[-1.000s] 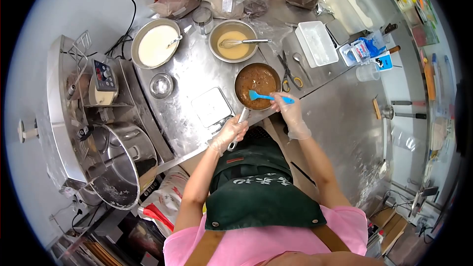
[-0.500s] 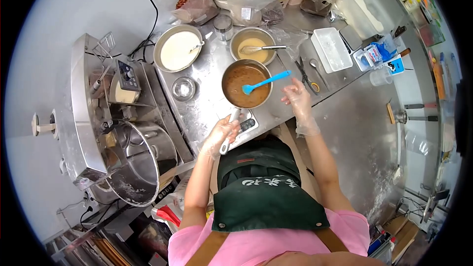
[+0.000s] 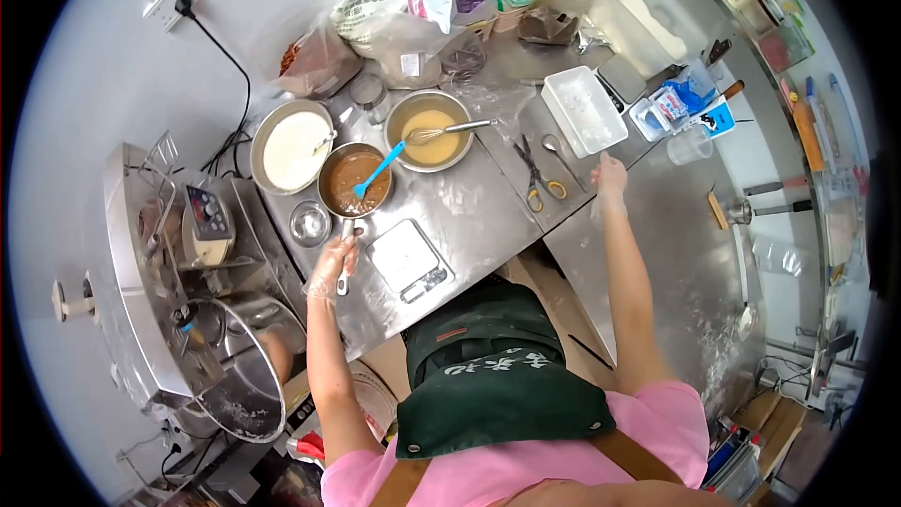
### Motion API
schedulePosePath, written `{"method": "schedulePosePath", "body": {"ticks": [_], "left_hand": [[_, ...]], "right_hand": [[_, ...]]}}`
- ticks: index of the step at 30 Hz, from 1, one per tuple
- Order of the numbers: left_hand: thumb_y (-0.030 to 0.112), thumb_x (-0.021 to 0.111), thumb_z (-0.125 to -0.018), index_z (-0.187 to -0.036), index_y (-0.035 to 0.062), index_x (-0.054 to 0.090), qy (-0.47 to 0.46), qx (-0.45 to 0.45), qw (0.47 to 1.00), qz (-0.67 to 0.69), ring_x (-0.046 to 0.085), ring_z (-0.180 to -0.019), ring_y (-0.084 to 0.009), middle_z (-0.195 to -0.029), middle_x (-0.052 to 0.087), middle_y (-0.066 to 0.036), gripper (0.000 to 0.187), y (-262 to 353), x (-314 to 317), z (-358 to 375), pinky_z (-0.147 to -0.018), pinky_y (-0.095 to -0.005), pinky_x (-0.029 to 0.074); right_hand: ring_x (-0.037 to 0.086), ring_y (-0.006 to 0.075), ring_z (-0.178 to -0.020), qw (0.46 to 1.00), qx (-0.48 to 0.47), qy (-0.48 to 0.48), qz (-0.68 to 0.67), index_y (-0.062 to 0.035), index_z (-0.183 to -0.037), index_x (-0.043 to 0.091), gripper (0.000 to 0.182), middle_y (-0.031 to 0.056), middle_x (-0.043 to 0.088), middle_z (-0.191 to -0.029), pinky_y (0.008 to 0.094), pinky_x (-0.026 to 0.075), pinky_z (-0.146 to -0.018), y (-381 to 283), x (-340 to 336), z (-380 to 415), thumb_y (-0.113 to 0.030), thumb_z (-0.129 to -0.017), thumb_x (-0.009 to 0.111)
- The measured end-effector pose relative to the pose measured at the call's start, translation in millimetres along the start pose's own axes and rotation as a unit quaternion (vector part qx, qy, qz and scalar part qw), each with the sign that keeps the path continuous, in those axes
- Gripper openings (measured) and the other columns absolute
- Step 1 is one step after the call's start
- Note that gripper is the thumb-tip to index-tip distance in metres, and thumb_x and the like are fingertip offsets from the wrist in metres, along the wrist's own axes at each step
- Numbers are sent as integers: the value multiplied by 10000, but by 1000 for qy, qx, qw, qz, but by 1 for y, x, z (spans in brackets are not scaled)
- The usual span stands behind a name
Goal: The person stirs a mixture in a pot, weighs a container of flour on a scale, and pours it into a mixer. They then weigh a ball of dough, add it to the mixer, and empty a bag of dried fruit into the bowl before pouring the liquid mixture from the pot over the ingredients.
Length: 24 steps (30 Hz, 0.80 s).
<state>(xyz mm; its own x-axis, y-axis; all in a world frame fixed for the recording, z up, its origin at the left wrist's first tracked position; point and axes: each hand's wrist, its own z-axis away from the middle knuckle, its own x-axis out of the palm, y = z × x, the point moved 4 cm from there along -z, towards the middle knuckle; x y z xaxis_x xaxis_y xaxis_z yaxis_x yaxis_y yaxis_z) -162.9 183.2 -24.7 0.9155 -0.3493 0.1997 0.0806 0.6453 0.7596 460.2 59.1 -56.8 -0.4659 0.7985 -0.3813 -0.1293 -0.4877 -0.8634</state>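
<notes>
My left hand (image 3: pixel 334 261), in a clear plastic glove, grips the handle of a saucepan (image 3: pixel 325 190) of brown liquid at the left of the steel worktop. A blue silicone spatula (image 3: pixel 380 169) leans in the pan. To the right, my gloved right hand (image 3: pixel 610 178) has its fingers bunched at the near rim of a white plastic container (image 3: pixel 584 111); the fingertips are partly hidden. A white kitchen scale (image 3: pixel 404 255) lies uncovered, right of my left hand. Behind the pan, a steel bowl (image 3: pixel 394 152) of yellowish liquid holds a whisk (image 3: pixel 424 135).
A bowl of white mixture (image 3: pixel 293 145) and a small glass bowl (image 3: pixel 310 223) stand near the pan. Scissors (image 3: pixel 532 174) and a spoon (image 3: pixel 561 158) lie by the container. Bags (image 3: pixel 404 56) line the back; a mixer bowl (image 3: pixel 246 413) is at left.
My left hand has moved the saucepan left off the scale, uncovering it. My right hand has travelled from beside the spatula to the white container's near edge. The view has shifted.
</notes>
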Motion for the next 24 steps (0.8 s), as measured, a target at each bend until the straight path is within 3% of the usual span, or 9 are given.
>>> {"method": "schedulePosePath", "body": {"ticks": [5, 11, 13, 15, 16, 17, 19, 22, 24], "left_hand": [[236, 561, -1010, -1218, -30, 590, 11, 12, 998, -58, 410, -470, -66, -627, 477, 43, 339, -1, -9, -16, -442, -243, 371], [232, 647, -969, -1051, 3, 638, 130, -12, 967, -219, 458, -459, -57, -653, 530, 22, 243, 10, -24, -24, -405, -238, 365], [244, 690, -924, -1088, 20, 644, 217, 66, 904, -361, 588, -558, -202, -693, 611, -63, 282, 11, -31, -21, -536, -342, 482], [238, 715, -892, -1119, 39, 648, 313, 210, 763, -526, 646, -662, -298, -760, 654, -114, 309, 15, -21, -8, -652, -403, 529], [226, 732, -860, -1167, 78, 650, 370, 141, 758, -518, 650, -880, -381, -949, 678, -152, 351, 32, 0, 10, -807, -458, 520], [223, 745, -850, -1168, 52, 646, 415, 186, 737, -501, 662, -917, -341, -1055, 662, -155, 374, 33, 9, 23, -779, -439, 530], [256, 700, -902, -1213, 35, 618, 412, 226, 809, -355, 656, -993, -274, -1105, 661, -126, 390, 33, 39, 53, -836, -404, 519], [491, 575, -977, -1423, 28, 431, 217, 195, 949, -117, 524, -1231, -245, -1289, 580, -126, 659, -9, 77, 71, -1069, -367, 383], [498, 579, -969, -1483, 1, 336, 166, 181, 968, -50, 467, -1307, -278, -1399, 501, -176, 755, -48, 83, 71, -1107, -378, 342]], "right_hand": [[584, 163, -520, 990, 126, 16, -68, 2, -882, 651, 340, 106, 650, -718, 289, 463, -455, 23, 20, -83, -336, -920, 645], [655, 176, -684, 998, 22, -36, -43, 10, -904, 675, 209, 82, 686, -813, 270, 497, -588, 7, -14, -54, -157, -830, 574], [645, 160, -702, 997, -17, -56, 40, 24, -948, 683, 219, 72, 694, -837, 270, 492, -607, -7, -28, -38, -149, -860, 583], [637, 143, -717, 991, -62, -92, 79, 33, -1001, 687, 226, 67, 702, -859, 269, 491, -621, -20, -34, -15, -140, -893, 590], [634, 135, -724, 986, -87, -118, 78, 34, -1032, 687, 229, 65, 707, -870, 269, 492, -625, -25, -28, 10, -136, -910, 593], [631, 126, -731, 980, -111, -144, 77, 35, -1062, 688, 233, 64, 711, -880, 269, 494, -629, -32, -20, 36, -131, -927, 596], [640, 118, -779, 948, -156, -228, 161, 23, -1117, 681, 244, 65, 729, -927, 303, 522, -685, -33, 8, 81, -141, -949, 614], [673, 315, -717, 848, -270, -339, 307, 31, -958, 658, 225, 220, 670, -779, 422, 521, -675, -56, 71, 172, -152, -835, 615], [655, 418, -714, 807, -296, -416, 296, 30, -912, 629, 192, 281, 641, -770, 485, 505, -653, -45, 113, 216, -149, -861, 584]]}}
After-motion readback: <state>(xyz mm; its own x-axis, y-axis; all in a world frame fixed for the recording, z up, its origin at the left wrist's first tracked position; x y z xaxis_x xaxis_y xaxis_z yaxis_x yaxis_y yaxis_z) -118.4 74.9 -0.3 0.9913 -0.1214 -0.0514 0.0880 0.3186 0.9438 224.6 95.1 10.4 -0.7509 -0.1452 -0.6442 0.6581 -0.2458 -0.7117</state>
